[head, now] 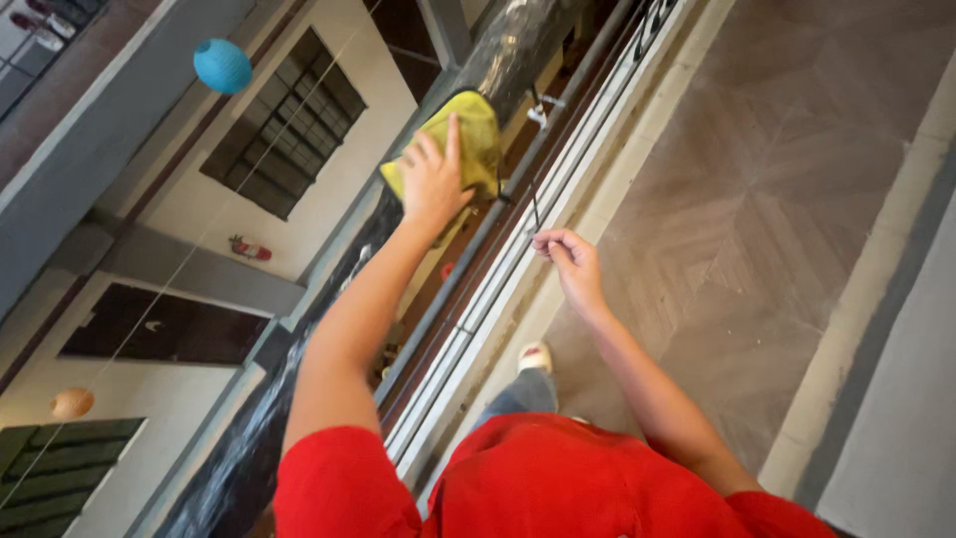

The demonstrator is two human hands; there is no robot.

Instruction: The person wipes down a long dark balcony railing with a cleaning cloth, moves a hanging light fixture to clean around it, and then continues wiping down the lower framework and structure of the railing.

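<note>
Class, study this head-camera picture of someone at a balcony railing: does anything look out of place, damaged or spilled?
Nothing stands out. The left hand presses a yellow cloth on the dark polished handrail, and the right hand pinches a thin dark cord by the rail. The tiled floor shows no spill.

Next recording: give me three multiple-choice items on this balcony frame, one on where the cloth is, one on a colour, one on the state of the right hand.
1. Where is the yellow cloth?
A. on the tiled floor
B. on the dark handrail
C. over the shoulder

2. What colour is the upper hanging ball?
A. blue
B. green
C. white

3. How is the right hand?
A. flat on the cloth
B. gripping a bucket
C. loosely curled, off the cloth

Answers:
1. B, the left hand presses it onto the dark handrail.
2. A, it shows blue against the wall.
3. C, its fingers curl beside the railing, clear of the cloth.
</note>
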